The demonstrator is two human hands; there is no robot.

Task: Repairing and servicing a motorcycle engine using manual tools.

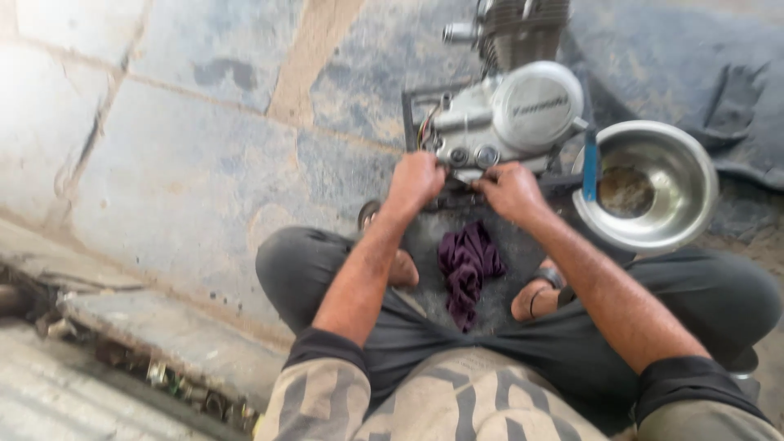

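Note:
A grey motorcycle engine (pixel 510 106) stands on the stone floor in front of me, its round side cover facing me. My left hand (pixel 415 181) is curled against the engine's lower left edge. At the lower middle of the engine rests my right hand (pixel 510 189), fingers bent onto it. What the fingers grip is hidden and blurred. A dark purple rag (pixel 467 269) lies on the ground between my feet, just below both hands.
A steel bowl (pixel 678 159) with dirty liquid sits right of the engine, a blue-handled tool (pixel 590 167) leaning on its rim. Dark cloth (pixel 719 90) lies at the far right. Stone slabs (pixel 180 163) spread to the left, ending at a debris-filled gutter (pixel 163 376).

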